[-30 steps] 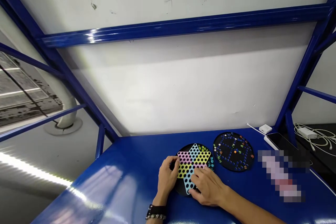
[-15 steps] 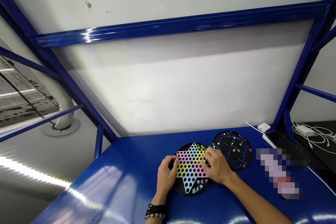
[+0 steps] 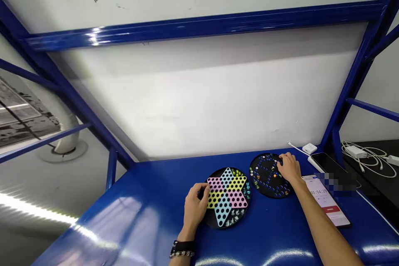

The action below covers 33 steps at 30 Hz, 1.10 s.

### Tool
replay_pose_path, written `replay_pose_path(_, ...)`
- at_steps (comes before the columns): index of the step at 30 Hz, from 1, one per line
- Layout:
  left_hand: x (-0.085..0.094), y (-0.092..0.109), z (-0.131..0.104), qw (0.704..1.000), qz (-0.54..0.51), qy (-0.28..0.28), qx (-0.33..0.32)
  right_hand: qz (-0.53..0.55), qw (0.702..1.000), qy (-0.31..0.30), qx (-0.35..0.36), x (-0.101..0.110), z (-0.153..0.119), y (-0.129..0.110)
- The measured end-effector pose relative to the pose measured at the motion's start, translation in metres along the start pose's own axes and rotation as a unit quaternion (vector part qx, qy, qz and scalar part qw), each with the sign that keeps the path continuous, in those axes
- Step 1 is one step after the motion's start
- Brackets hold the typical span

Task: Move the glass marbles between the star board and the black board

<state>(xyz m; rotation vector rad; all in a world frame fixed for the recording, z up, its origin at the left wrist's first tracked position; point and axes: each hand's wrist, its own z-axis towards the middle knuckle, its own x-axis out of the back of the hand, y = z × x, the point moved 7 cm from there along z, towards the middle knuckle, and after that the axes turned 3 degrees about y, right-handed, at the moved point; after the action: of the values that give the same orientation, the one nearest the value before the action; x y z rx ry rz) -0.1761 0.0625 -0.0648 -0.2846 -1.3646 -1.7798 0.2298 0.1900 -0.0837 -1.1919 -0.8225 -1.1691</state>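
Observation:
A round black board with a pink, yellow and light-blue star full of holes (image 3: 223,198) lies on the blue table. Marbles in yellow-green, teal and clear white rest around its rim. My left hand (image 3: 195,203) is at the board's left edge, thumb and fingers curved and apart, with nothing visible between them. Right of it lies a second round black board (image 3: 264,176) with blue-rimmed holes and a few coloured marbles. My right hand (image 3: 289,167) is over that board's upper right edge, fingers bent down; whatever is at the fingertips is too small to make out.
A lit phone (image 3: 326,201) showing a timer lies right of the boards. Behind it are a dark phone (image 3: 332,166), a white charger (image 3: 309,148) and a cable. Blue frame bars (image 3: 205,29) cross the white wall. White cables (image 3: 370,158) lie at the far right.
My right hand has moved right, from the star board to the second board's upper right edge. My left hand has stayed by the star board. The view has shifted slightly.

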Motion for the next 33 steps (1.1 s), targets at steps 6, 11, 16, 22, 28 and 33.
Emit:
replay_pose_path(6, 0.000, 0.000, 0.000, 1.000, -0.001, 0.004, 0.002, 0.041, 0.999, -0.019, 0.009, -0.006, 0.001, 0.003)
replay_pose_path(11, 0.000, 0.000, 0.000, 1.000, 0.003, 0.009, -0.002, 0.038, 0.998, -0.052, 0.001, -0.010, 0.000, 0.007)
replay_pose_path(16, 0.001, 0.000, 0.000, 1.000, 0.002, 0.012, -0.004, 0.047, 0.997, -0.054, 0.021, -0.011, -0.001, 0.001)
replay_pose_path(22, 0.001, 0.001, 0.000, 1.000, 0.002, 0.008, -0.005, 0.077, 0.993, -0.071, 0.060, -0.017, -0.003, -0.011)
replay_pose_path(28, 0.001, -0.001, 0.000, 1.000, 0.001, 0.007, 0.000, 0.093, 0.992, -0.057, 0.061, -0.015, -0.002, -0.013)
replay_pose_path(33, 0.001, -0.002, 0.000, 1.000, 0.003, 0.013, -0.003, 0.168, 0.985, -0.041, 0.028, -0.013, 0.000, -0.007)
